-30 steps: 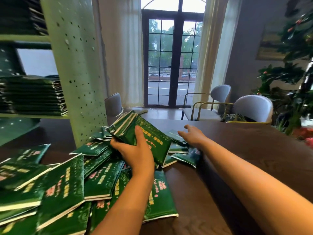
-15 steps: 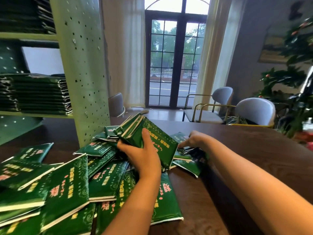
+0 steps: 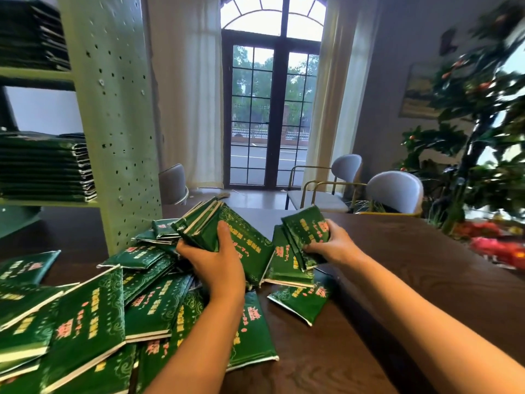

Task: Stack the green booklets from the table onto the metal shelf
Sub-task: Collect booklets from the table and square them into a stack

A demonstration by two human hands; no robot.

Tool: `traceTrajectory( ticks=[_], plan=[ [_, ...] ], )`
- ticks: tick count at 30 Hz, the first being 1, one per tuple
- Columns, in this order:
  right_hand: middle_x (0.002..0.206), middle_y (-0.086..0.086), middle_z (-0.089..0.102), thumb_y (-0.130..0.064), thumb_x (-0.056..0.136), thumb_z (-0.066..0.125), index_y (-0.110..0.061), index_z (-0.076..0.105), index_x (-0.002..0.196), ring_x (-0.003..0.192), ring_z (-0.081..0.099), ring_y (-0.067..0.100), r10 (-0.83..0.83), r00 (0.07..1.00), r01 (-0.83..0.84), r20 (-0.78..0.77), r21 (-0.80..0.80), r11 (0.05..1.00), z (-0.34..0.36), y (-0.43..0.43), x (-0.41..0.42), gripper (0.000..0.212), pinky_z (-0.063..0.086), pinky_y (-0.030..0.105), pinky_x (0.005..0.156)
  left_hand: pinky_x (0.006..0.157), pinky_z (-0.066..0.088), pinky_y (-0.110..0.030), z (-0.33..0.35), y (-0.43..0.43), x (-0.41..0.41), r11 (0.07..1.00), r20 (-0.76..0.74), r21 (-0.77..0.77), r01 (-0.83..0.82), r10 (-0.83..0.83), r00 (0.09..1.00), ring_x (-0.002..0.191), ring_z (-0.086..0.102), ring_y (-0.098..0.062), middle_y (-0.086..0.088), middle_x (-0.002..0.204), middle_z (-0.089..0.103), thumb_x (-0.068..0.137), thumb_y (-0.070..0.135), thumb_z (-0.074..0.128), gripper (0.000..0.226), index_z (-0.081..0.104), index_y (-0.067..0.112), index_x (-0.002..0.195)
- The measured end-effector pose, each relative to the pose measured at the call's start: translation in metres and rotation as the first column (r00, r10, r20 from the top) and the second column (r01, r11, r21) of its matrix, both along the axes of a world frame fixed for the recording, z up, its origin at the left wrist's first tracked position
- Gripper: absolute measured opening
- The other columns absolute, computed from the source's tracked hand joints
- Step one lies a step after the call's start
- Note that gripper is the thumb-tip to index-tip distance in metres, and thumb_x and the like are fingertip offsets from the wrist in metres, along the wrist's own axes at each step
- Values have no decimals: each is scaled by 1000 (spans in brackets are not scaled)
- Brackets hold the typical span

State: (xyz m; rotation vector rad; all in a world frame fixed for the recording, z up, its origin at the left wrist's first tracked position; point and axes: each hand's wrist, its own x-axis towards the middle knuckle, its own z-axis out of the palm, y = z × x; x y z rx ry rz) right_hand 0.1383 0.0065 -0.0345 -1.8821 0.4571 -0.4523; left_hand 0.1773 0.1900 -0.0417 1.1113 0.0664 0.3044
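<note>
Gripping glossy flat rectangular booklets: left hand, right hand.

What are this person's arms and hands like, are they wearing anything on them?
Both are bare. The left hand and right hand wear no gloves, and no rings show. The left forearm and right forearm have no sleeves, watch or bracelet as far as the picture reaches. No cables or markings either.
</note>
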Motion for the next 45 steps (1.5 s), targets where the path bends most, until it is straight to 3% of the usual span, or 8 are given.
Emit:
traceTrajectory(
  ticks=[8, 13, 17, 25, 34, 39, 43, 45],
  plan=[
    [78, 5, 61, 18, 80, 58, -3, 53, 106, 46, 60, -2, -73, 942, -13, 328, 254, 967, 26, 11, -70, 34, 45, 9, 45, 84, 35, -23, 2, -5, -5, 985, 13, 109, 134, -136, 991, 99, 49, -16, 4, 111, 49, 91, 24, 63, 54, 31, 12, 133],
    [61, -3, 69, 20, 80, 54, -2, 55, 99, 51, 64, 2, -37, 921, -101, 389, 329, 939, 24, 13, -81, 30, 48, 12, 48, 85, 36, -28, -2, -14, -10, 900, -35, 310, 306, -311, 950, 100, 49, -19, -1, 114, 51, 89, 28, 65, 45, 34, 16, 120],
    [77, 5, 72, 18, 76, 60, -5, 60, 98, 68, 69, 17, -14, 930, -136, 367, 381, 915, 8, 16, -74, 32, 57, 29, 64, 93, 45, -39, -3, -20, -18, 821, -116, 347, 454, -443, 889, 105, 56, -24, -4, 116, 56, 87, 35, 66, 48, 39, 14, 120],
    [91, 6, 73, 9, 76, 68, -12, 60, 101, 84, 69, 22, 11, 939, -113, 345, 278, 954, -8, 26, -67, 34, 56, 36, 78, 105, 40, -50, -7, -25, -29, 732, -133, 408, 546, -544, 829, 123, 50, -30, -9, 138, 49, 60, 70, 72, 104, 29, 18, 140],
    [91, -1, 63, 4, 81, 62, -25, 58, 94, 83, 59, 10, -195, 858, 326, 476, -209, 922, -1, 15, -73, 32, 46, 26, 71, 97, 40, -38, -11, -23, -19, 855, -130, 297, 426, -405, 905, 112, 50, -28, -10, 127, 50, 90, 36, 60, 52, 32, 11, 127],
    [111, 0, 48, -3, 88, 57, -20, 50, 132, 97, 45, -1, 69, 931, 129, 357, -503, 854, -8, 43, -74, 47, 29, -3, 81, 99, 40, -41, -10, -25, -24, 869, -88, 300, 394, -386, 918, 115, 51, -31, -12, 128, 51, 92, 34, 58, 57, 27, 10, 133],
    [132, -5, 42, -37, 94, 47, -19, 34, 146, 123, 41, 4, 198, 957, -55, 213, -535, 843, -17, 64, -71, 57, 30, 14, 104, 87, 41, -37, -9, -29, -31, 861, -52, 317, 397, -402, 914, 107, 54, -29, -6, 109, 56, 95, 28, 53, 34, 31, 14, 117],
    [138, -6, 39, -30, 99, 45, -17, 33, 147, 127, 37, 4, 198, 953, -55, 230, -513, 857, -16, 66, -71, 51, 28, 11, 105, 93, 43, -42, -9, -28, -32, 857, -29, 290, 426, -437, 899, 109, 54, -28, 0, 101, 54, 96, 32, 50, 28, 33, 17, 112]
  ],
)
